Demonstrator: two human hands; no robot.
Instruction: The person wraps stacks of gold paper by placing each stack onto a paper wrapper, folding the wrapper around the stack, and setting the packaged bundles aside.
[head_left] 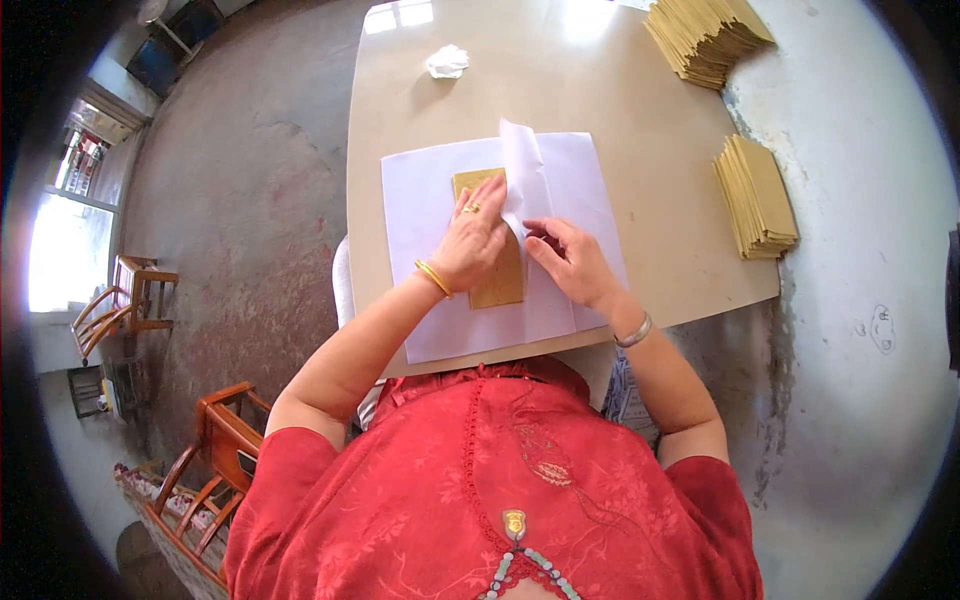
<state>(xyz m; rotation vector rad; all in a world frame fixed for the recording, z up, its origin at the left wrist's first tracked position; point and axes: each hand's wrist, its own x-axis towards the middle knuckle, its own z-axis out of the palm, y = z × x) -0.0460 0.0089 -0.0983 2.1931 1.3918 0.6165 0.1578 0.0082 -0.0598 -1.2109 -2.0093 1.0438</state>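
A large white paper sheet [420, 320] lies on the table, with a flat yellow-brown paper stack [497, 290] on its middle. My left hand [470, 243] rests across that stack, fingers stretched out and together, their tips beside a raised strip of white paper [527, 175]. The strip stands up along the stack's right side, its far end lifted off the sheet below. On the right, my right hand [578, 265] has its thumb and forefinger bent together at the strip's near part; the exact contact is hard to see.
A crumpled white paper ball [447, 62] lies on the beige table [660, 190], farther back. Two stacks of yellow-brown paper stand along the right edge, a tall one [705, 40] and a smaller one [757, 198], close to the wall [850, 150]. Wooden chairs [225, 440] stand at left.
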